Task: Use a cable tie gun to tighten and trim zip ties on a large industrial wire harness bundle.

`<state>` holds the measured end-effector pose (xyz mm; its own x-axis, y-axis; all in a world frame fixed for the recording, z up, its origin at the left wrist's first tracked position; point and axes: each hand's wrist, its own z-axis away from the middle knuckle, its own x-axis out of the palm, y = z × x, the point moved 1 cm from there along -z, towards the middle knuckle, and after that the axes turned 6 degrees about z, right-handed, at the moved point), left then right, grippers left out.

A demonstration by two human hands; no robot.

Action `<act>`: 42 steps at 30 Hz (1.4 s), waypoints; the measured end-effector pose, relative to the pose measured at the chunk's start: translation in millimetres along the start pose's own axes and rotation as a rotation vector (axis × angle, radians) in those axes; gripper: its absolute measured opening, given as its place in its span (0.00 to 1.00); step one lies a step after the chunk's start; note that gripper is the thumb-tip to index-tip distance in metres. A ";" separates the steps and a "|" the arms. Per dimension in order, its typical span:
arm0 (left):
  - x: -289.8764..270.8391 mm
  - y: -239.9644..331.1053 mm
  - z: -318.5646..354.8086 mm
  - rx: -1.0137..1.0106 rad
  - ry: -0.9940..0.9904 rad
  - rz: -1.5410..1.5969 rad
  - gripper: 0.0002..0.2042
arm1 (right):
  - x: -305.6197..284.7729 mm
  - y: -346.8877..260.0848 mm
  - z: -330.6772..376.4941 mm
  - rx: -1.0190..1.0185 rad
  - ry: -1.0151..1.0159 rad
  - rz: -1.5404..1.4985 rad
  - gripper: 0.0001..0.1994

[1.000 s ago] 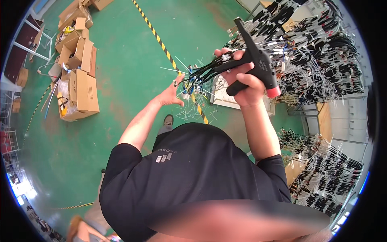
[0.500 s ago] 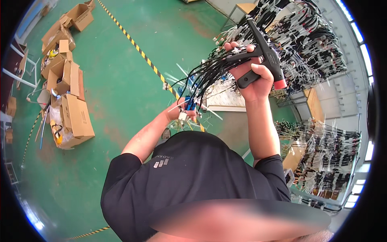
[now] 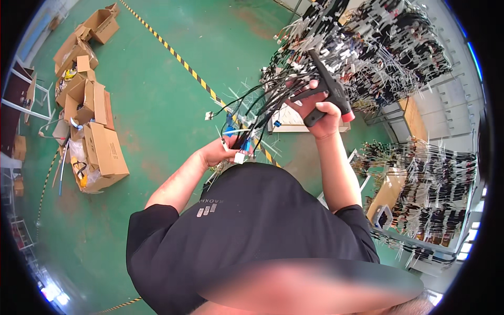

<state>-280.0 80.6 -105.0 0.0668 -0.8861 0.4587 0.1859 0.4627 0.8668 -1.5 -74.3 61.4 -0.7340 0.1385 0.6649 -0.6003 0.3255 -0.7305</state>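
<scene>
My right hand (image 3: 326,124) is wrapped around a black cable tie gun (image 3: 336,93) with a red knob at its rear end. Beside that hand's fingers runs a bundle of black cables (image 3: 269,111); whether the fingers also hold some of them, I cannot tell. Lower down, my left hand (image 3: 216,151) is closed around the bundle's near end, close to my shirt. Blue connectors (image 3: 229,130) and a white connector (image 3: 239,157) stick out around the left fingers. Thin clear cable tie tails spread from the bundle, and a loose white plug (image 3: 209,115) dangles to its left.
Racks thick with hanging cable harnesses (image 3: 388,58) stand ahead right, with more harnesses (image 3: 436,199) at the right. Opened cardboard boxes (image 3: 107,149) line the left. Yellow-black tape (image 3: 181,60) crosses the green floor, and a pale board (image 3: 289,123) lies beyond the cables.
In the picture, my right hand with the cable tie gun has come lower and left. My left hand has shifted slightly left, still gripping the bundle. The whole view has turned a little.
</scene>
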 end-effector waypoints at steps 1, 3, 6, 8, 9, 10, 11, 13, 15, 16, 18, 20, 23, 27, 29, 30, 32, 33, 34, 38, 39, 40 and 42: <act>7.9 2.6 2.6 -0.011 0.020 0.041 0.18 | -10.1 2.8 6.3 -0.020 -0.007 0.031 0.26; 25.3 24.6 9.2 -0.103 0.035 0.067 0.13 | -34.0 7.7 30.0 -0.034 0.066 0.088 0.26; 34.0 20.0 21.1 -0.105 0.040 0.163 0.11 | -42.4 9.1 71.9 -0.029 0.109 0.205 0.26; 35.5 18.6 26.3 -0.090 -0.019 0.247 0.14 | -61.8 13.4 103.5 -0.001 0.093 0.164 0.27; 33.4 18.8 28.4 -0.036 -0.088 0.234 0.15 | -75.4 18.4 117.4 0.015 0.101 0.130 0.27; 31.2 16.8 31.5 -0.006 -0.117 0.284 0.15 | -84.7 23.0 132.1 0.019 0.150 0.109 0.27; 32.8 23.0 34.3 -0.005 -0.071 0.304 0.15 | -91.3 25.8 144.8 0.028 0.188 0.104 0.26; 30.2 35.5 47.7 0.009 0.065 0.278 0.21 | -107.9 36.6 169.9 0.048 0.257 0.088 0.25; 34.6 54.2 61.0 0.027 0.188 0.261 0.24 | -125.6 45.7 196.7 0.150 0.325 0.092 0.26; 30.6 58.3 66.3 0.071 0.178 0.269 0.26 | -134.8 55.6 210.6 0.145 0.340 0.069 0.26; 39.6 72.0 77.4 0.106 0.176 0.327 0.25 | -154.0 75.1 242.6 0.213 0.402 -0.029 0.26; 49.1 80.5 82.9 0.175 0.127 0.277 0.28 | -162.3 91.2 273.6 0.315 0.579 -0.072 0.25; 78.5 89.5 86.7 0.142 0.232 0.267 0.27 | -179.1 116.1 312.0 0.421 0.682 -0.126 0.23; 108.2 75.7 73.0 0.009 0.472 0.218 0.18 | -183.8 126.3 336.0 0.543 0.691 -0.101 0.23; 119.8 60.8 52.9 -0.049 0.503 0.168 0.13 | -182.5 114.2 330.6 0.519 0.593 0.048 0.28; 129.1 57.6 42.2 -0.012 0.444 0.121 0.12 | -178.7 107.2 324.3 0.478 0.524 0.121 0.29; 135.7 38.3 28.5 0.052 0.451 0.208 0.11 | -168.8 89.1 309.1 0.403 0.413 0.280 0.32; 138.3 33.4 23.4 0.061 0.496 0.201 0.11 | -160.8 78.8 300.9 0.358 0.375 0.348 0.32; 139.6 31.8 20.3 0.073 0.459 0.187 0.12 | -159.6 69.0 294.6 0.385 0.312 0.435 0.33; 142.5 20.9 17.5 0.046 0.489 0.258 0.08 | -129.8 32.2 258.9 0.332 0.157 0.597 0.32; 144.7 21.9 16.2 0.053 0.472 0.252 0.08 | -119.3 24.4 251.0 0.288 0.114 0.622 0.32; 146.4 23.4 15.3 0.057 0.451 0.245 0.07 | -108.6 16.3 245.1 0.242 0.073 0.647 0.31; 150.6 23.6 12.8 0.091 0.450 0.174 0.09 | -93.8 3.4 238.2 0.274 0.020 0.700 0.29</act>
<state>-278.1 -41.5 -13.0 0.5098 -0.7104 0.4852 0.0499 0.5875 0.8077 -10.3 -309.0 -40.5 -0.9690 0.2450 0.0319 -0.0551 -0.0885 -0.9946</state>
